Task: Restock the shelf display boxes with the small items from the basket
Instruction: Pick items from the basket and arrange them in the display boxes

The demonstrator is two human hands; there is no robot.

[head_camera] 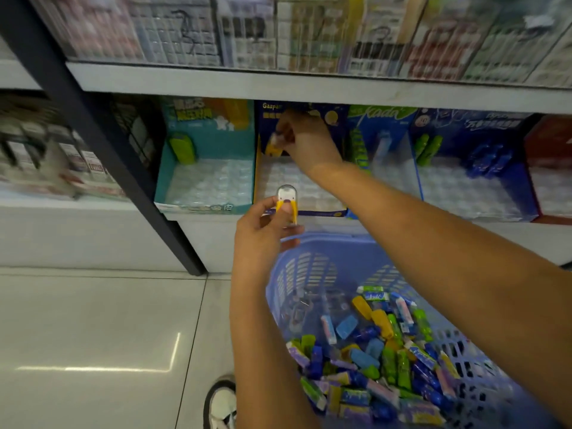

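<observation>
Okay, from the head cam I see both hands busy. The left hand point(263, 239) is curled round a yellow-and-white item point(288, 201), gripping its lower half between thumb and fingers. The item stands upright, its rounded white top clear of the hand, just in front of the front lip of the dark blue box point(328, 119). The right hand point(305, 144) reaches in over that same box, fingers narrow, pinching a yellow item point(274, 147) at the back left corner against the box's rear panel. It's blurred, so I cannot tell whether that item is seated in the clear tray point(278, 181) lining the box. The rest of that tray looks bare. The basket point(328, 239), blue plastic with slotted walls, sits low right, below the shelf and under the right forearm. I cannot tell what it rests on. A heap of small items point(371, 360) lies in it, green, blue, yellow and purple mixed. Left of the dark blue box is a teal box point(162, 174) with one green item point(182, 148) upright at its back left. To the right come a green-topped box point(380, 114), then a blue box point(470, 122) with green and blue pieces at its back, then a red box point(548, 134) at the frame edge. All the boxes sit side by side under the white shelf edge point(309, 88). A dark post point(102, 134) runs diagonally at left. There's a tiled floor point(93, 320) below, and one shoe point(221, 400) at the bottom edge.
</observation>
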